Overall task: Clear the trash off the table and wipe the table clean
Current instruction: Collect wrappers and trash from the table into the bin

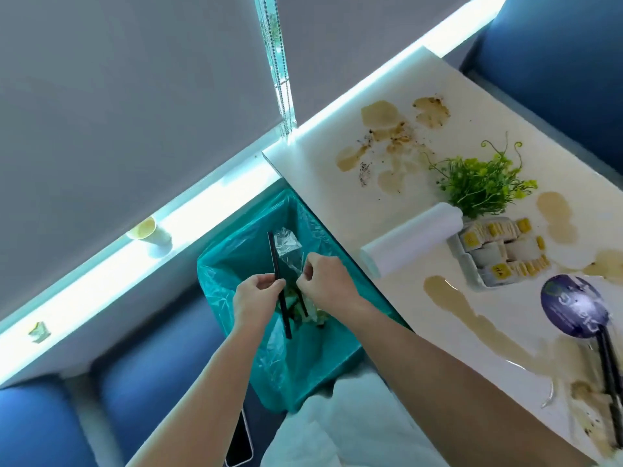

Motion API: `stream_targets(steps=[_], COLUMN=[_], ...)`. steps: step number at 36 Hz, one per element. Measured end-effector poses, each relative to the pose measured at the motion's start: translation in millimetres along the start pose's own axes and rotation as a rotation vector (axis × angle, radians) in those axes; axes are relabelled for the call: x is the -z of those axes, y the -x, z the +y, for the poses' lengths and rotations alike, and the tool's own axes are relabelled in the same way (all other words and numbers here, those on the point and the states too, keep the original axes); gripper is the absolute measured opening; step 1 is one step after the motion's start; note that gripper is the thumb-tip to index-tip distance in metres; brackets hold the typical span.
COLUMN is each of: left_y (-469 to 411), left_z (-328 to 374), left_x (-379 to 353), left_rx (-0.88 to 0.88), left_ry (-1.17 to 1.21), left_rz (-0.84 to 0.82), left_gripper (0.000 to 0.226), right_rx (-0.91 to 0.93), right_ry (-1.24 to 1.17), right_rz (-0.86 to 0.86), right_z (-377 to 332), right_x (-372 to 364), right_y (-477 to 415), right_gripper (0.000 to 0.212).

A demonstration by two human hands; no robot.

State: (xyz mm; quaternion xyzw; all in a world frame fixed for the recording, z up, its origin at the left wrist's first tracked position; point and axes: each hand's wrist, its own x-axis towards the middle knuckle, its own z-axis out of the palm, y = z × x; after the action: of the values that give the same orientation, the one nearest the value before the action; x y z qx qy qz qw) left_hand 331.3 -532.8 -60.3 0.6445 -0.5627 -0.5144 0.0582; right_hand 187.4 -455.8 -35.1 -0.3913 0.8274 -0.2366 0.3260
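Both my hands are over the trash bin lined with a teal bag (pixel 232 261), left of the white table (pixel 397 96). My left hand (pixel 254 301) grips a black chopstick (pixel 277 264) that points up and down across the bin's mouth. My right hand (pixel 325 284) pinches a clear plastic wrapper (pixel 286 247) right beside it. A second black stick and some scraps lie inside the bin below my hands. Brown spill stains (pixel 381 119) spread over the table's far end and along its near side.
On the table are a white roll (pixel 411 239), a tray of small packets (pixel 499 251), a green plant sprig (pixel 478 183), a purple lid (pixel 573 306) and black chopsticks (pixel 610 372). A paper cup (pixel 148 232) stands on the window sill. Blue seats flank the table.
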Motion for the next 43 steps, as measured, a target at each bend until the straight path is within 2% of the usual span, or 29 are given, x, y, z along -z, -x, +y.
stream_targets(steps=[4, 10, 17, 20, 25, 33, 43], left_y=[-15.6, -36.4, -55.4, -62.5, -71.1, -56.6, -3.3], left_z=[-9.4, -20.0, -34.4, -43.7, -60.1, -47.0, 3.6], left_x=[0.8, -3.2, -10.2, -11.6, -12.9, -11.6, -18.8], left_rx=[0.041, 0.086, 0.109, 0.133, 0.154, 0.077, -0.144], left_ry=[-0.019, -0.038, -0.095, -0.095, -0.088, -0.052, 0.009], left_rz=[-0.023, -0.027, -0.042, -0.073, -0.114, -0.082, -0.073], left_gripper=[0.037, 0.022, 0.021, 0.029, 0.039, 0.034, 0.025], right_rx=[-0.1, -0.218, -0.307, -0.335, -0.359, -0.332, -0.127], right_ry=[-0.006, 0.018, 0.032, 0.03, 0.05, 0.007, -0.163], right_rz=[-0.031, -0.085, -0.152, -0.196, -0.264, -0.243, -0.031], right_z=[0.3, 8.4, 23.2, 28.1, 36.2, 44.5, 39.2], right_x=[-14.4, -31.6, -44.0, -48.4, -52.1, -47.9, -10.2], right_y=[-11.1, -24.7, -33.3, -34.0, -28.4, -9.1, 32.1], right_gripper=[0.011, 0.01, 0.009, 0.015, 0.036, 0.034, 0.021])
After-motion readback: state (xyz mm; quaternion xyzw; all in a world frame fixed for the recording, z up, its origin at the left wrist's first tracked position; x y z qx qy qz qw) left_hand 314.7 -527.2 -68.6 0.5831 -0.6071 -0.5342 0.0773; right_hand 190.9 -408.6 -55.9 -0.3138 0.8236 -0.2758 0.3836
